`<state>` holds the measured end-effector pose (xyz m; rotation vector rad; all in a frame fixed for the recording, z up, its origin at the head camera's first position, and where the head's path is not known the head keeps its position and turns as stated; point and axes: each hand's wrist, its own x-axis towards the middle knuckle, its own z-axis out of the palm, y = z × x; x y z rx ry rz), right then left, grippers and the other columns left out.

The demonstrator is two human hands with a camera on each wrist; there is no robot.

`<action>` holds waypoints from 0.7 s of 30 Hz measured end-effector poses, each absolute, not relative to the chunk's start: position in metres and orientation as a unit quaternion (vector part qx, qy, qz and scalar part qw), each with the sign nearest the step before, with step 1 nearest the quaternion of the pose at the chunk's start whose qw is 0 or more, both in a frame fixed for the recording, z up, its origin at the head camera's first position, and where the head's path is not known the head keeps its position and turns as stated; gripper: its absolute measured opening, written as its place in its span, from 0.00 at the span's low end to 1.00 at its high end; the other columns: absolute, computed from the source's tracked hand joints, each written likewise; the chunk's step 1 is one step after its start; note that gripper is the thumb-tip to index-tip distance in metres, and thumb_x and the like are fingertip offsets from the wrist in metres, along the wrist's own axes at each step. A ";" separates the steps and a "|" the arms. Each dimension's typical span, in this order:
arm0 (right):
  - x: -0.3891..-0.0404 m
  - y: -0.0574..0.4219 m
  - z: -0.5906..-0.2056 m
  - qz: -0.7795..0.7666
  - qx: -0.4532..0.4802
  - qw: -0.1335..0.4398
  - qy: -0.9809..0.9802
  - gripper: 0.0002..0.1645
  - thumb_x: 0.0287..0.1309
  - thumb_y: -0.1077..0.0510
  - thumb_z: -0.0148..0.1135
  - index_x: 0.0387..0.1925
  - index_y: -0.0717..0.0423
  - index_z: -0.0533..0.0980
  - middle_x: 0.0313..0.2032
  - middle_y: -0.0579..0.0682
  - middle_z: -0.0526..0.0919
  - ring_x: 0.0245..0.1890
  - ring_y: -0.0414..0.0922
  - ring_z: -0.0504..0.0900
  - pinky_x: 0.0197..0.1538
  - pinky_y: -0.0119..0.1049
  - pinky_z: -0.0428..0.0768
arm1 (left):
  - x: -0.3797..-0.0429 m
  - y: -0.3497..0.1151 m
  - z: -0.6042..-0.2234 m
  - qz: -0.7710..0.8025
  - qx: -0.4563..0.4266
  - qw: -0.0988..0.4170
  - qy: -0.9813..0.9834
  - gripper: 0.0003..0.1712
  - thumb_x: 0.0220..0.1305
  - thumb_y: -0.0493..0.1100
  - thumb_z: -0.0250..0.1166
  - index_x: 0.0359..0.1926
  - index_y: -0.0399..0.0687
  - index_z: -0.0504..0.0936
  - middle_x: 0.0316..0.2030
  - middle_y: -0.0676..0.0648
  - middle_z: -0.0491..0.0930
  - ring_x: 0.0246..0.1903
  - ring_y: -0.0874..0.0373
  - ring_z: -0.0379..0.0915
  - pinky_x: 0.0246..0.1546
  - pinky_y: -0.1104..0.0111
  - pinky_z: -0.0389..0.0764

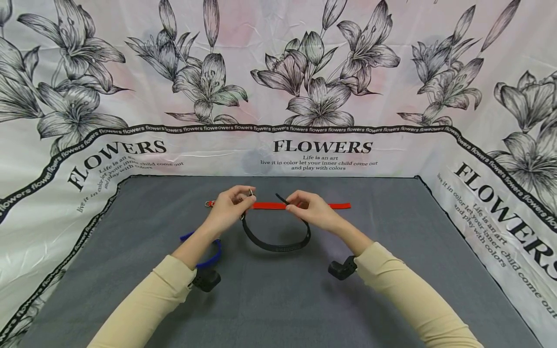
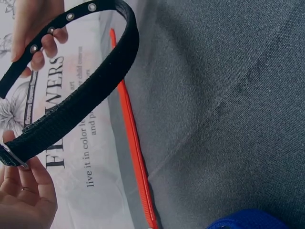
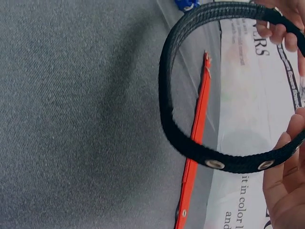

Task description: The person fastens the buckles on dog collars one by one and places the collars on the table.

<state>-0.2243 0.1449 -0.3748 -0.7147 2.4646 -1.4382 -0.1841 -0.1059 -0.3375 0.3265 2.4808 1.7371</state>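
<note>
While left grip (image 1: 227,208) and right grip (image 1: 314,210) pinch opposite ends, black strap (image 1: 276,248) hangs looped below, between them.

Grey surface (image 1: 278,304) is filling the near and middle ground; soft, diffuse shadows are falling on it. White sheet (image 1: 404,154) is hanging along the far side and enclosing left and right (pale pink blotches are tinting it). Black-line lilies (image 1: 319,104) are spreading across its upper part. Below, a black lettered band (image 1: 278,128) is running above bold "FLOWERS" lettering (image 1: 323,146), repeating left, far and right.
</note>
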 end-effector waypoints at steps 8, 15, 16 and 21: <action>-0.216 0.137 -0.366 -0.470 -0.243 0.105 0.842 0.13 0.59 0.52 0.60 0.43 0.53 0.76 0.36 0.53 0.80 0.28 0.45 0.78 0.34 0.39 0.75 | -0.197 -0.105 -0.360 0.575 0.097 0.047 0.811 0.15 0.64 0.49 0.59 0.46 0.45 0.73 0.39 0.42 0.82 0.32 0.51 0.72 0.32 0.64 0.72; -0.222 0.134 -0.373 -0.466 -0.252 0.103 0.842 0.13 0.58 0.51 0.61 0.42 0.53 0.76 0.35 0.53 0.80 0.28 0.45 0.78 0.33 0.38 0.76 | -0.199 -0.102 -0.365 0.575 0.110 0.051 0.810 0.14 0.63 0.48 0.60 0.47 0.49 0.78 0.34 0.46 0.80 0.33 0.50 0.72 0.33 0.66 0.71; -0.221 0.133 -0.372 -0.466 -0.253 0.102 0.842 0.13 0.58 0.52 0.61 0.42 0.53 0.76 0.36 0.54 0.80 0.28 0.44 0.78 0.33 0.38 0.76 | -0.199 -0.101 -0.365 0.575 0.113 0.053 0.809 0.14 0.63 0.48 0.60 0.47 0.49 0.78 0.33 0.47 0.80 0.32 0.49 0.72 0.32 0.66 0.71; -0.210 0.128 -0.358 -0.460 -0.260 0.103 0.843 0.10 0.59 0.57 0.60 0.41 0.56 0.76 0.35 0.55 0.79 0.27 0.43 0.78 0.34 0.37 0.75 | -0.198 -0.097 -0.364 0.578 0.124 0.062 0.804 0.13 0.62 0.48 0.61 0.46 0.49 0.79 0.31 0.49 0.79 0.29 0.46 0.69 0.30 0.64 0.70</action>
